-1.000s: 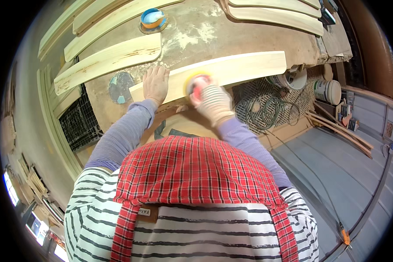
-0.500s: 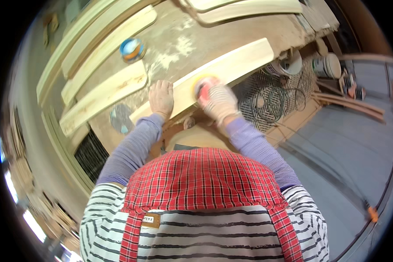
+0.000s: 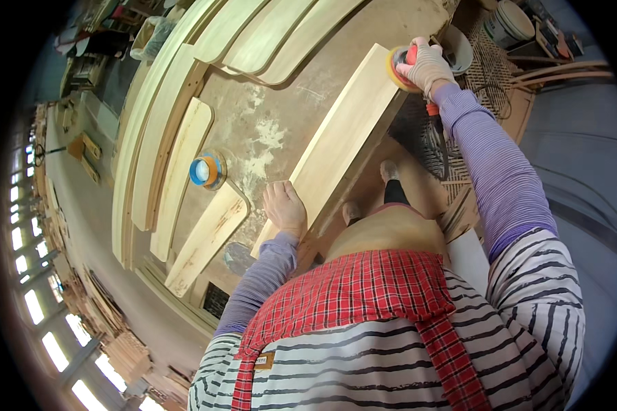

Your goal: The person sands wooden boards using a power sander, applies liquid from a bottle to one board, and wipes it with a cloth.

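Note:
A pale wooden board (image 3: 339, 130) lies slantwise near the front edge of the workbench. My left hand (image 3: 285, 209) bears on its near end, with its fingers bent over the left edge. My gloved right hand (image 3: 429, 67) is closed around a red handheld sander (image 3: 411, 55). The sander's yellow-rimmed pad (image 3: 395, 70) stands tilted against the board's far right end. A dark hose (image 3: 439, 137) hangs from the sander below my wrist. The pad's face is hidden.
Several curved wooden pieces (image 3: 243, 34) lie at the back and left of the dusty workbench (image 3: 281, 103). A blue-and-orange tape roll (image 3: 209, 170) sits by a shorter plank (image 3: 209, 236). Buckets (image 3: 509, 24) and a woven mat (image 3: 483, 75) are at the right.
The sander in my right hand has moved from mid-board to the far right end. My view has turned, so the board appears steeper. My left hand stays at the near end.

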`<state>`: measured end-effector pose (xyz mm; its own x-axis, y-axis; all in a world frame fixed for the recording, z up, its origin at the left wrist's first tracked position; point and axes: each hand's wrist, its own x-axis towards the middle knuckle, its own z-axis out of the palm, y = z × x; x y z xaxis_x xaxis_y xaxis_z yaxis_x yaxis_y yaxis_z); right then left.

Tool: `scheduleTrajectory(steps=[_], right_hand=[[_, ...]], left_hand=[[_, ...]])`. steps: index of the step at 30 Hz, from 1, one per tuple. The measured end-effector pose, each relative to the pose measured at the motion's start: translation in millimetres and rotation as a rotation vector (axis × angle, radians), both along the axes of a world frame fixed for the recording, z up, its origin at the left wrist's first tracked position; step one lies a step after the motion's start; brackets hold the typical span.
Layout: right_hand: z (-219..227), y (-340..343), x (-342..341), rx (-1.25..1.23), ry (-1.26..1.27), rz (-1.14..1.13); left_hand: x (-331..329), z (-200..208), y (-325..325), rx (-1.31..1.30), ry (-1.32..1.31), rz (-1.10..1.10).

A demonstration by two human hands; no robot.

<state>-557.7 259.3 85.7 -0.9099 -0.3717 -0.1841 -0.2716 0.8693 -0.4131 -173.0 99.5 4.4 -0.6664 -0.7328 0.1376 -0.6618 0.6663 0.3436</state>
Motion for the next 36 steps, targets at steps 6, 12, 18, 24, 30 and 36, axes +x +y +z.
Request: scheduleTrajectory(steps=[6, 12, 18, 24, 30, 36], right_hand=[[15.0, -14.8, 112.8, 0.008, -0.148, 0.233], [7.0, -27.8, 159.2, 0.053, -0.184, 0.536], [6.0, -21.4, -0.6, -0.032, -0.001, 0.073], [9.1, -42.4, 82.0, 0.143, -0.188, 0.403], [11.4, -34.7, 3.9, -0.022, -0.063, 0.199], [9.6, -80.6, 2.0, 0.056, -0.048, 0.190]], left_hand=[[-2.4, -4.0, -8.0, 0.014, -0.043, -0.008], [-1.6, -4.5, -11.1, 0.003, -0.033, -0.043], [-14.0, 1.3, -9.6, 0.011, 0.012, -0.047], [-14.1, -4.7, -13.8, 0.020, 0.001, -0.007], [-12.2, 0.9, -11.5, 0.040, -0.001, -0.018], [-11.7, -2.3, -15.3, 0.016, -0.014, -0.023]])
